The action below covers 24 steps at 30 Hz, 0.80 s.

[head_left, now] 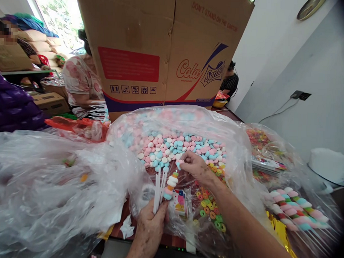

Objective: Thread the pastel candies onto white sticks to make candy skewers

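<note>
My left hand (151, 223) is closed around several white sticks (158, 188); some have a blue candy at the tip. One skewer in the same hand carries stacked candies (170, 186) in white, orange, pink and blue, with a green piece near its top. My right hand (193, 165) pinches a small pink and blue candy (178, 164) just above that skewer. Behind both hands spreads a heap of pink, blue and white candies (171, 147) in a clear plastic bag. Colourful gummy rings (210, 209) lie below my right forearm.
A large carton (136, 33) stands behind the heap. Clear plastic sheeting (54, 177) covers the left side. Finished candy skewers (299, 210) lie at right, near a stack of cards (268, 164). A person (82, 79) sits at back left.
</note>
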{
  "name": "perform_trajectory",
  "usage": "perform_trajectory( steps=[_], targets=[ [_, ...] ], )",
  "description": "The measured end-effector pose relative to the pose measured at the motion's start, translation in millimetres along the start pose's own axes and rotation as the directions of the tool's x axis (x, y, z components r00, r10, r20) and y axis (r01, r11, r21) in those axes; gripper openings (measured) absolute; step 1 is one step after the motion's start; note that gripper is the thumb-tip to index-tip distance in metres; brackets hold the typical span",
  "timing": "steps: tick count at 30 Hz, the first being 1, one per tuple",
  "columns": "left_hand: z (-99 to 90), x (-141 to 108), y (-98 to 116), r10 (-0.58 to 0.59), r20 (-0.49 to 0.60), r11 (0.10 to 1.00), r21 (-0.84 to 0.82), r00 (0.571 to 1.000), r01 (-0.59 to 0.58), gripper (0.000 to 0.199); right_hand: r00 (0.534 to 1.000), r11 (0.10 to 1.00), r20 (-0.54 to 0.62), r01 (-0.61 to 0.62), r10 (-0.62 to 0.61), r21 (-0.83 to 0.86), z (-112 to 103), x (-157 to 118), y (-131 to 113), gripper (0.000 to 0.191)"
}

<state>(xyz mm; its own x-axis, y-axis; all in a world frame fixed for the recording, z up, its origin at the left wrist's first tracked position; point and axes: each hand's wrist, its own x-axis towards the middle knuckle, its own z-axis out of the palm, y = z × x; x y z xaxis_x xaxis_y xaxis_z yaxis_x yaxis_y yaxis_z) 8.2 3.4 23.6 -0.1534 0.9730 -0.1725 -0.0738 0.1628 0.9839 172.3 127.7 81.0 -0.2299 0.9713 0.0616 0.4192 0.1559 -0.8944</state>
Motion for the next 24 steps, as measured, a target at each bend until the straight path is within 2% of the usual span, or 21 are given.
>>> perform_trajectory(
  steps=[1,3,6,14,19,24],
  targets=[
    [-1.1,-0.4,1.4,0.016,0.023,0.999,0.033,1.000,-0.017,0.035,0.999,0.978,0.032,-0.049,0.044,0.204,-4.0,-5.0,-1.2,0.016],
    [-2.9,-1.3,4.6,0.042,0.071,0.995,0.091,0.997,-0.049,0.035,0.990,0.888,0.090,-0.135,0.106,0.440,-8.2,-14.4,-5.4,0.024],
    [-4.1,-2.2,8.5,0.061,0.103,0.987,0.140,0.993,-0.075,0.035,0.986,0.800,0.105,-0.166,0.129,0.577,-8.0,-23.5,-11.7,0.029],
    [-2.8,-1.2,9.1,0.084,0.127,0.972,0.210,0.988,-0.109,0.035,0.990,0.776,0.096,-0.138,0.100,0.615,-7.3,-23.0,-2.5,0.027],
    [-3.5,0.3,4.3,0.091,0.134,0.968,0.219,0.987,-0.119,0.036,0.993,0.802,0.097,-0.117,0.074,0.585,-2.9,-25.3,-0.9,0.028],
    [-3.0,0.8,3.2,0.087,0.122,0.968,0.225,0.989,-0.113,0.037,0.999,0.869,0.026,-0.042,0.033,0.492,3.4,-29.6,-1.5,0.026]
  ],
)
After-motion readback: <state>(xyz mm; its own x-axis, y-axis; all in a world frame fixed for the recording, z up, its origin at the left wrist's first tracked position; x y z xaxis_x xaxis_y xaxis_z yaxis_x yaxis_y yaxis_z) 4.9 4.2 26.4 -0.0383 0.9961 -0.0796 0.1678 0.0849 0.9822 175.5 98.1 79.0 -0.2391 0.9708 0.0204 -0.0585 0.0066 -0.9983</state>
